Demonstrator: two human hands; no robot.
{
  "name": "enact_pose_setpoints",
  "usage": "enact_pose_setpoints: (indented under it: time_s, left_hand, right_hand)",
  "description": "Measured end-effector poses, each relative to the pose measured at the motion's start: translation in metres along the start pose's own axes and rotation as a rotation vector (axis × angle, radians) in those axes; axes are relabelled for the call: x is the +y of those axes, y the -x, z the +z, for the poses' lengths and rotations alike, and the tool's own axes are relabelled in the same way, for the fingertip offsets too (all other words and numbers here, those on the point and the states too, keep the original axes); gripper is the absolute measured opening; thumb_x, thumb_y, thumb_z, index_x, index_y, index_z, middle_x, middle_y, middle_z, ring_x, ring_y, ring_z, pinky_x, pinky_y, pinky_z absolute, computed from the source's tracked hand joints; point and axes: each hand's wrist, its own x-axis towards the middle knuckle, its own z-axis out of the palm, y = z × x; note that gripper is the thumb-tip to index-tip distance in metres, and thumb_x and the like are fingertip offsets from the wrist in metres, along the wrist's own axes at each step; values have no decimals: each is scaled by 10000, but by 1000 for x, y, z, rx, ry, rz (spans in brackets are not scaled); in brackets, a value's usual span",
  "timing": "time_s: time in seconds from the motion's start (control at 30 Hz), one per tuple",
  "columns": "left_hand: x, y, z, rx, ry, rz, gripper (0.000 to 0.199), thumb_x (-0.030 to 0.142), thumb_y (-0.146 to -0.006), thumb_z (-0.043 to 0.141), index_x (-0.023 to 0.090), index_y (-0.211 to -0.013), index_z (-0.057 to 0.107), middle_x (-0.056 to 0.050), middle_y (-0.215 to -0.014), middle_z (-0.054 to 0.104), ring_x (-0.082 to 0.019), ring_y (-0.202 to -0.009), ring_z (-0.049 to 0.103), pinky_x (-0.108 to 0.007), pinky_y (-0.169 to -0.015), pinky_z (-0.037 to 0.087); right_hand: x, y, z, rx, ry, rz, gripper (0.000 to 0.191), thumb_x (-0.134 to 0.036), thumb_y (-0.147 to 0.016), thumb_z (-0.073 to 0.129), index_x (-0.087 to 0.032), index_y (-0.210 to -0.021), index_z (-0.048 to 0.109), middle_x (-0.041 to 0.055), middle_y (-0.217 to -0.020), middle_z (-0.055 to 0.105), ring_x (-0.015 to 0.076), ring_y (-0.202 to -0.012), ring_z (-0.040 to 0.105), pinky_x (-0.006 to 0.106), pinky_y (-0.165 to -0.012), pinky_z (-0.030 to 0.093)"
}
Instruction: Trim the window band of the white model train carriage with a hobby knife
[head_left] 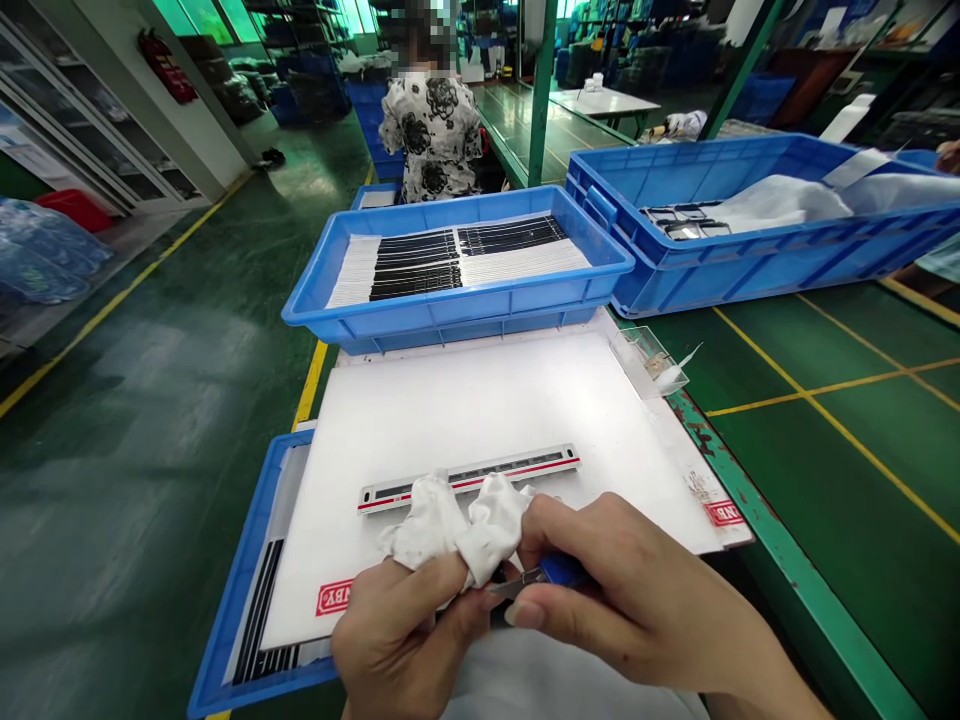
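Your left hand [405, 640] and right hand [622, 600] are pinching close together, fingers curled, just over the white board's [465, 400] near edge.

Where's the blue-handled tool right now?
In the head view, low centre, the blue-handled tool sits in the right hand, its metal end beside the white cloth in the left hand.

A yellow-striped green factory floor [127, 420] stretches toward shelving [296, 60] and bright windows [199, 15].

Blue-handled tool [562, 570]: handle end hidden in R hand [622, 600]. Silver/red strip [472, 478]: mid-section covered by white cloth [450, 530]. Contents of clear tray [645, 360] too small to ID. Co-worker's hand [949, 155] cut off at R edge.
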Motion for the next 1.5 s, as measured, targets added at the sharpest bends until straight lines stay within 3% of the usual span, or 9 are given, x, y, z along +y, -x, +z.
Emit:
enact_pose_setpoints:
  time_s: [0.33, 0.73, 0.93, 1.2, 1.5]
  left_hand:
    - [-1, 0, 0, -36, 28, 32, 135, 149, -913, 723, 218, -798, 714, 23, -566, 635, -121, -417, 561, -229, -397, 441]
    - [1, -1, -1, -48, 66, 31, 165, 67, -888, 715, 206, -933, 790, -7, -655, 729, -139, -481, 649, -219, -436, 500]
    - [4, -1, -2, -58, 61, 36, 202, 19, -864, 691, 197, -916, 772, 1, -694, 725, -102, -454, 587, -213, -406, 437]
    - [-1, 8, -7, -84, 81, 85, 158, 35, -889, 714, 156, -980, 760, -8, -793, 727, -105, -626, 691, -179, -610, 549]
    - [-1, 7, -5, -48, 191, 92, 156, 80, -901, 748, 158, -1029, 790, -24, -829, 764, -125, -642, 728, -190, -611, 576]
  right_hand:
    - [2, 1, -3, -17, -13, 13, 338, -570, -1086, 550, -247, -983, 558, -65, -712, 531, 117, -582, 398, 235, -577, 300]
    - [1, 3, -4, -33, 59, 17, 350, -584, -1095, 514, -252, -1009, 585, -23, -815, 654, 138, -649, 495, 247, -620, 350]
    - [0, 5, -4, -43, 96, 13, 347, -582, -1106, 484, -261, -1015, 579, -19, -841, 677, 149, -673, 524, 256, -639, 368]
    - [-3, 8, -2, -92, 186, 92, 447, -691, -1092, 400, -274, -1003, 534, -32, -829, 663, 159, -687, 505, 277, -621, 327]
    - [-9, 20, -1, -103, 360, 113, 416, -674, -1099, 398, -289, -1023, 534, -32, -865, 688, 188, -747, 575, 273, -658, 408]
